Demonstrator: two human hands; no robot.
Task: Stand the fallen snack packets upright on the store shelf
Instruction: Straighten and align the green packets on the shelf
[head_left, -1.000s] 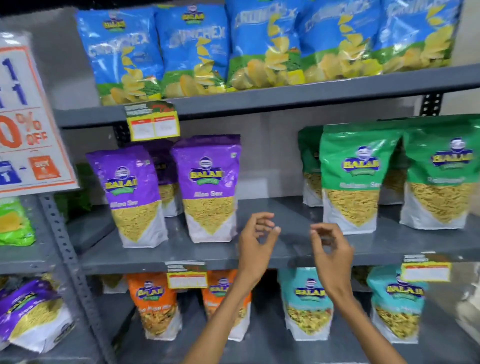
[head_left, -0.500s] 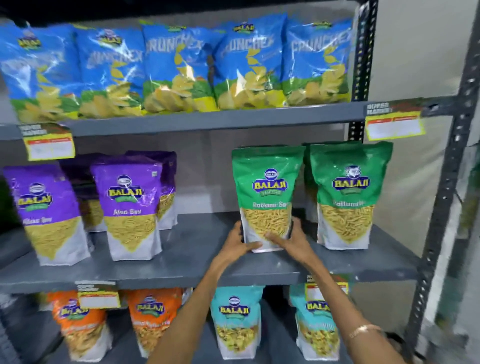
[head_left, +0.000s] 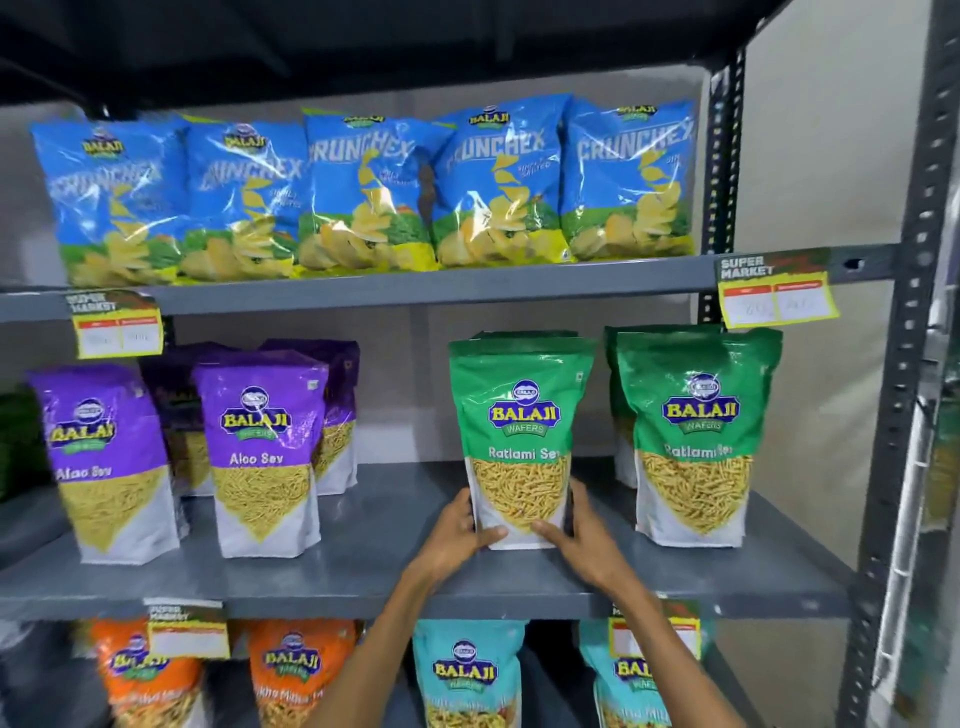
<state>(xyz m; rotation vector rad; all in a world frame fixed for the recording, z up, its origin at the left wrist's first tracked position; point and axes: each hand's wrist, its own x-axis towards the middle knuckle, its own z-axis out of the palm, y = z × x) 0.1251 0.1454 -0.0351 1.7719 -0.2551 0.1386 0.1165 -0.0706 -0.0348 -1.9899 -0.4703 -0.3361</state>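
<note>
A green Ratlami Sev packet (head_left: 521, 415) stands upright on the grey middle shelf (head_left: 363, 561). My left hand (head_left: 460, 535) grips its lower left corner and my right hand (head_left: 576, 535) grips its lower right corner, thumbs on the front. A second green packet (head_left: 696, 436) stands upright to its right, with another partly hidden behind it. Purple Aloo Sev packets (head_left: 265, 447) stand upright at the shelf's left.
Blue Crunchex chip bags (head_left: 363, 192) fill the top shelf. Orange (head_left: 291, 670) and teal packets (head_left: 467, 675) stand on the shelf below. Yellow price tags (head_left: 776, 296) hang off the shelf edges. A grey slotted upright post (head_left: 909, 364) bounds the right side.
The view has shifted right and closer. My hands went from open in front of the shelf to gripping the base of the green packet, which now stands a little further forward.
</note>
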